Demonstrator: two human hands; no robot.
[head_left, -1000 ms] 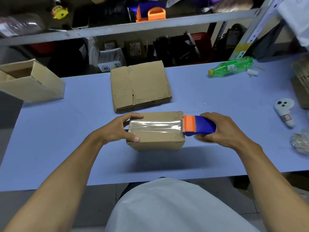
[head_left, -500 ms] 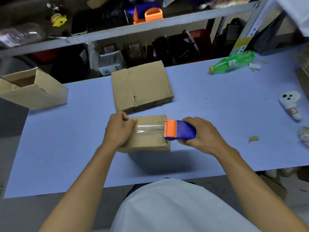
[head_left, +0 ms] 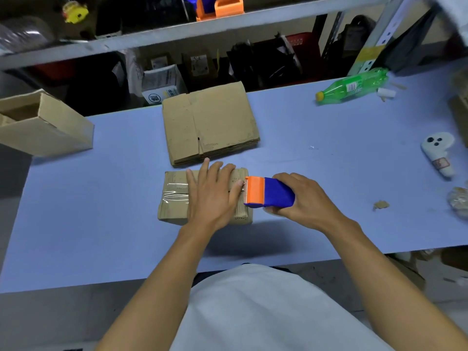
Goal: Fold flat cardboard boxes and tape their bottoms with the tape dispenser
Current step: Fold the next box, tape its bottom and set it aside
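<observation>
Pressing: left hand [head_left: 211,193] flat, fingers straight, on box [head_left: 174,196], frame centre.
Gripping: right hand [head_left: 301,196] wrapped round tape dispenser [head_left: 268,192], touching box's right edge.
Tape axis: left-right.

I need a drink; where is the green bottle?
In the head view the green bottle lies on its side at the far right of the blue table, near the shelf upright, well beyond the right hand and tape dispenser.

Left hand [head_left: 211,192] covers the box's [head_left: 174,196] taped seam middle; right hand [head_left: 301,198] hides the tape dispenser's [head_left: 269,192] roll. Table's [head_left: 101,224] right edge runs out of frame.
</observation>
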